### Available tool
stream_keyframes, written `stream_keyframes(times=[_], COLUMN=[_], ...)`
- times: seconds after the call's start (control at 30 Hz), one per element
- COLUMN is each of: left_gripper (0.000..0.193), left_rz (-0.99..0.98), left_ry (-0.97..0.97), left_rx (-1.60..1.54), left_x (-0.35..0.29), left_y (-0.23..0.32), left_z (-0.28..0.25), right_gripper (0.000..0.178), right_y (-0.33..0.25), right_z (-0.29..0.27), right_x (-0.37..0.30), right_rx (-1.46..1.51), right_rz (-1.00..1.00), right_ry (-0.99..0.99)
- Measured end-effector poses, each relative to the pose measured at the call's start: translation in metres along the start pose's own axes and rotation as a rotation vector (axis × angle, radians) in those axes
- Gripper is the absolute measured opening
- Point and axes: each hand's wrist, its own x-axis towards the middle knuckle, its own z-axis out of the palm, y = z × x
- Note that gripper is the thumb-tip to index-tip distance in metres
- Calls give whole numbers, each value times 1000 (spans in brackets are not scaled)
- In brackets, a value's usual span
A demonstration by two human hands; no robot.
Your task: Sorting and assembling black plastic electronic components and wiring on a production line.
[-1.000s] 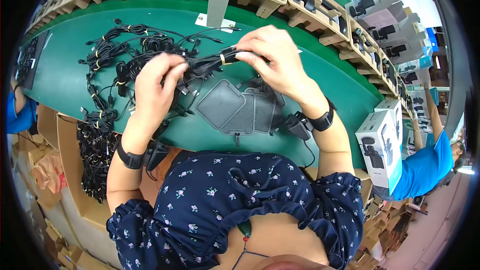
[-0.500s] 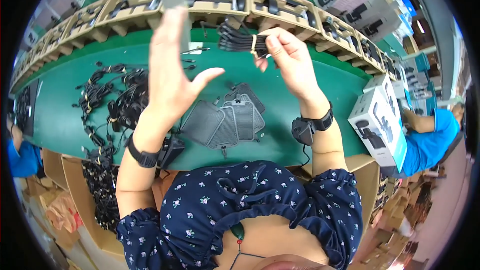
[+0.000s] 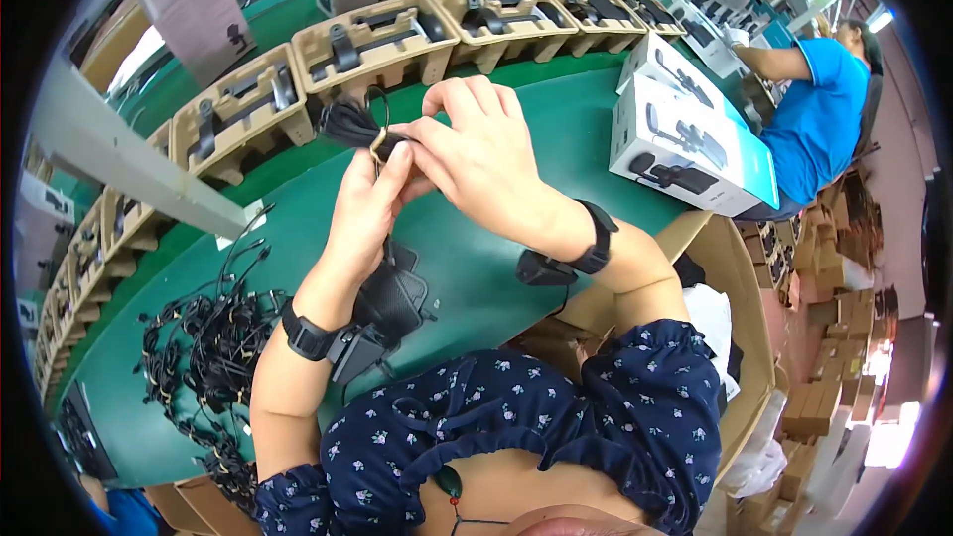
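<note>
A coiled bundle of thin black cable (image 3: 347,122) is up over the far side of the green table, near the moulded trays. Around it runs a tan tie (image 3: 377,143). My left hand (image 3: 369,201) grips the bundle from below, its thumb up by the tie. Close against it, my right hand (image 3: 478,151) has its thumb and fingertips pinched at the bundle's right end; the fingers partly hide what they hold there. Beneath my left wrist lie dark textured flat pads (image 3: 395,293), partly covered by my forearm.
Tan moulded trays (image 3: 382,45) with black parts line the table's far side. A grey post (image 3: 129,144) rises at left. Tangled black cables (image 3: 213,337) lie left. White printed boxes (image 3: 685,139) stand right, before a person in blue (image 3: 819,99). An open carton (image 3: 749,377) is nearby.
My left hand, spread and raised before, has come to the cable bundle and closed on it. My right hand has moved left with the bundle. The whole view has swung to the right.
</note>
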Motion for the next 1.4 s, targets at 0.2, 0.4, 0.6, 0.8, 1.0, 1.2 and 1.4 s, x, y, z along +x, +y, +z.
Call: stream_keyframes(times=[0.2,0.4,0.6,0.8,1.0,1.2,1.4], left_gripper=[27,22,33,28,47,54,9], left_rz=[-127,-372,24,-46,-325,-289,-82], left_ry=[-5,-456,-110,139,-285,-266,-149], left_rx=[313,334,502,606,342,-272,-269], left_x=[7,20,16,-19,20,106,113], left_y=[13,18,-1,-9,-4,-21,-27], left_z=[18,-8,-49,-86,-32,10,8], right_gripper=[59,56,26,31,30,32,30], right_y=[15,50,189,308,269,123,108], right_z=[-26,-23,-33,-43,-7,14,20], right_x=[-2,-10,15,58,77,45,6], right_rx=[101,92,-250,-325,182,840,779], right_rz=[-370,-322,95,569,482,487,528], right_ry=[-138,-435,-53,169,297,-140,-169])
